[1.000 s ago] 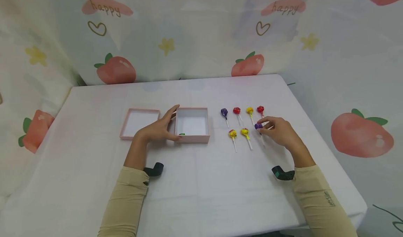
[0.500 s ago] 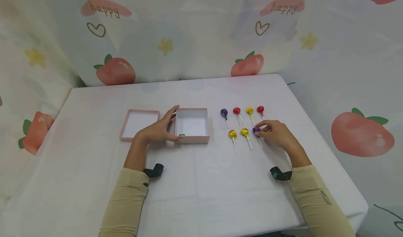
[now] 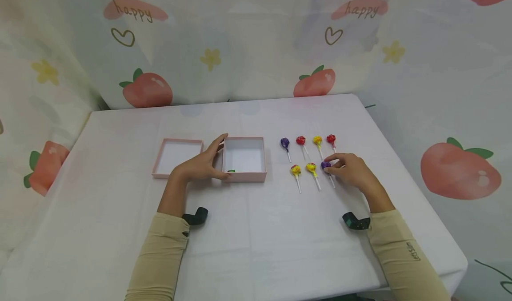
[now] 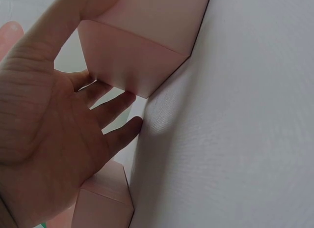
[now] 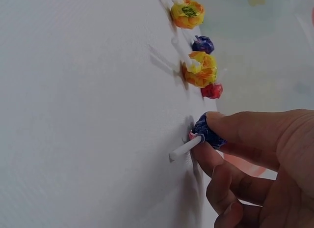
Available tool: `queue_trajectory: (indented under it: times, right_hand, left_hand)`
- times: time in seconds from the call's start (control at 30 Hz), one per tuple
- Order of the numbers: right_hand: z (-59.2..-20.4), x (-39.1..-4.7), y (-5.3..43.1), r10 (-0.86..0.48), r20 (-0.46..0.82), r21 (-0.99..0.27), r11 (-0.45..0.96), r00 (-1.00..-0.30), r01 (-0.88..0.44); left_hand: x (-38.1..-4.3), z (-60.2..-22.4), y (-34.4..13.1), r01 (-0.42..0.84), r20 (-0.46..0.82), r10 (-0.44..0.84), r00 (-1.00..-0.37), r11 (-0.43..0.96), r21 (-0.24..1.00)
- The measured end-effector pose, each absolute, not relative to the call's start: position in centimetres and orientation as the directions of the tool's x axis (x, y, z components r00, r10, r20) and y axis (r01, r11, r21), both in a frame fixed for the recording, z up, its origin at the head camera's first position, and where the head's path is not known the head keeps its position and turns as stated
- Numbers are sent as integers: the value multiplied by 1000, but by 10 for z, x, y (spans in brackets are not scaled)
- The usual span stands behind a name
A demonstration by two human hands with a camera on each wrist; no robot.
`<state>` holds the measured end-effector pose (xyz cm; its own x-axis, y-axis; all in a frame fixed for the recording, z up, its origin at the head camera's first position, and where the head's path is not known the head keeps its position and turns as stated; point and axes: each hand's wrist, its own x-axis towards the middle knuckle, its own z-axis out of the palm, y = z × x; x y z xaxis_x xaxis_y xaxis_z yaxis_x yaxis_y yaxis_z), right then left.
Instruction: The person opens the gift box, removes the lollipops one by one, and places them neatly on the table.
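Note:
In the head view my right hand pinches a purple-wrapped lollipop by its head between thumb and fingers. Its white stick points away from the palm in the right wrist view. This lollipop is at the right end of the near row, beside two yellow lollipops. My left hand spans the left side of an open pink box, thumb at the front wall and fingers toward the back. A bit of something green shows inside the box's front left corner.
Behind the near row lie a purple lollipop, a red one, a yellow one and another red one. The pink box lid lies left of the box, partly behind my left hand. A white cloth covers the table.
My right hand has brought the purple lollipop slightly nearer and to the left, level with the near row, then stayed almost still. The left hand and box have not moved.

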<state>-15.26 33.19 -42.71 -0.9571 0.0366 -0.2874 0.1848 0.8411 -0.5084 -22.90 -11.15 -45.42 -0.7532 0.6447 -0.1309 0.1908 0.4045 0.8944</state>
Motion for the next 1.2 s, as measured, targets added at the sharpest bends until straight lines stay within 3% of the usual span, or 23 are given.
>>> queue_trajectory:
  times: [0.63,1.2]
  right_hand:
    - [-429,-153,335,4,-276,-513,845,-961,150]
    - [-414,-143,334,24,-283,-499,850,-959,168]
  left_hand:
    - [-220,-440,-106,154,-160,638,-753,408,900]
    - [-228,-455,-112,194,-129,646,-752,406,893]
